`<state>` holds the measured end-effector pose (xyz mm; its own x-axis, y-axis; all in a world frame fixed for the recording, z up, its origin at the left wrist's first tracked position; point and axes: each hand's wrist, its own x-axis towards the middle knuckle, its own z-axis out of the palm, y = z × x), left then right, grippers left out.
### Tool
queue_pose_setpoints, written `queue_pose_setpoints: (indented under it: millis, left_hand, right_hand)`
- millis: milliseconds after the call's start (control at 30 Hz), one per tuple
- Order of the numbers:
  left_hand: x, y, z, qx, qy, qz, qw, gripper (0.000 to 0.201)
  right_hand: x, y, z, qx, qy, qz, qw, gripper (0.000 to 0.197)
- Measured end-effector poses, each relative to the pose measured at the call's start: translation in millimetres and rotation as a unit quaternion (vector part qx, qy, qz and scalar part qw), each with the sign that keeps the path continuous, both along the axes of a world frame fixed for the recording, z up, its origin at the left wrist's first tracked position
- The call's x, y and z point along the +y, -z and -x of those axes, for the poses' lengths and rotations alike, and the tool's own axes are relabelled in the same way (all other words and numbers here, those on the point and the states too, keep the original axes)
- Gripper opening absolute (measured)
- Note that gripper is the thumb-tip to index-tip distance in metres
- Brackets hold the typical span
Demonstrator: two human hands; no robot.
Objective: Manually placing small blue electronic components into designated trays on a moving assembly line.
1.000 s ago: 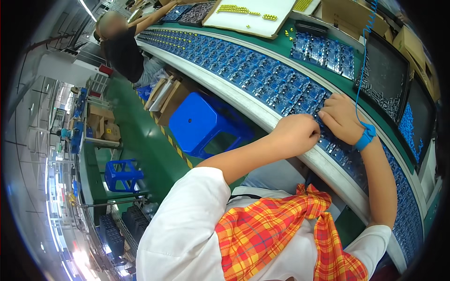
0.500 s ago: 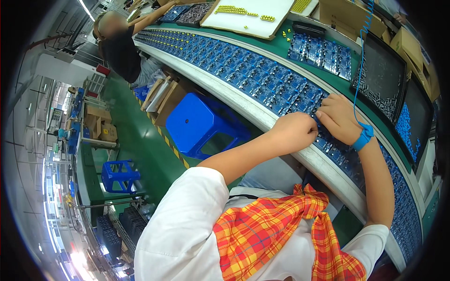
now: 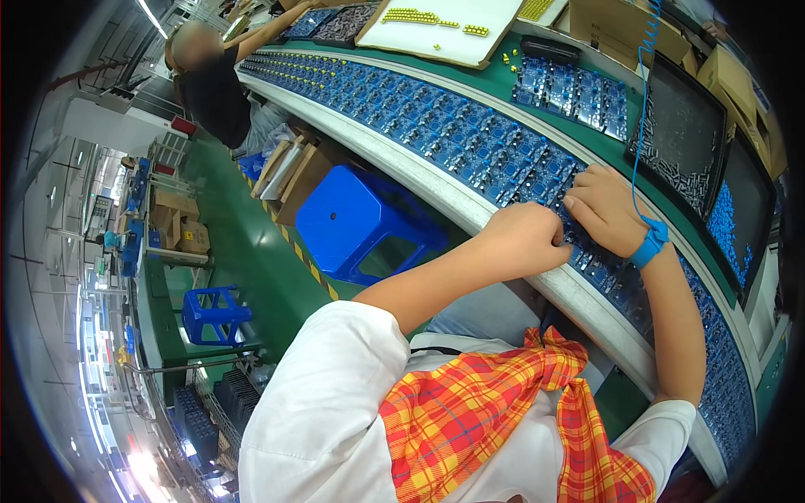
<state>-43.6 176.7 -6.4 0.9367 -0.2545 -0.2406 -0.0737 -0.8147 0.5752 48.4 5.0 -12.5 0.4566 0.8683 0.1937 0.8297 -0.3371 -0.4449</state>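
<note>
Short white sleeves (image 3: 327,402) on both shoulders, forearms bare. Orange, yellow and red plaid scarf (image 3: 495,402) knotted at the neck, ends hanging over the white shirt front. Bright blue antistatic wrist strap (image 3: 650,245) snug around the right wrist, with a thin blue coiled cord (image 3: 641,101) running up from it. Left hand (image 3: 524,241) and right hand (image 3: 602,210) bare, no gloves.

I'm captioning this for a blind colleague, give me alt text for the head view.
Both hands, left hand and right hand, rest on blue circuit boards lined along a curved conveyor; the right wrist wears a blue strap. A blue stool stands below.
</note>
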Motion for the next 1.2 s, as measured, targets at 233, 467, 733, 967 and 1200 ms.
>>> queue_pose_setpoints:
  millis: [233,467,733,967,1200]
  left_hand:
    - [2.4,-4.4,3.3,0.018,0.021,-0.019,0.999,0.038]
    - [-4.1,1.4,6.9,-0.01,0.008,-0.028,1.0,0.037]
    - [-12.1,5.7,9.3,-0.061,-0.011,-0.041,0.997,0.039]
    - [-14.5,7.1,13.6,-0.104,-0.016,-0.056,0.993,0.041]
    - [-13.3,8.4,12.1,-0.102,-0.01,-0.071,0.992,0.041]
  right_hand:
    - [0.7,-4.2,2.0,-0.007,0.005,0.003,1.0,0.031]
    - [2.4,-10.0,4.1,-0.002,0.003,0.01,1.0,0.03]
    - [2.6,-8.9,4.4,0.001,0.012,0.01,1.0,0.03]
    - [4.2,-5.4,4.9,-0.003,0.013,0.013,1.0,0.03]
    - [5.6,-5.8,7.9,-0.021,0.02,0.01,1.0,0.031]
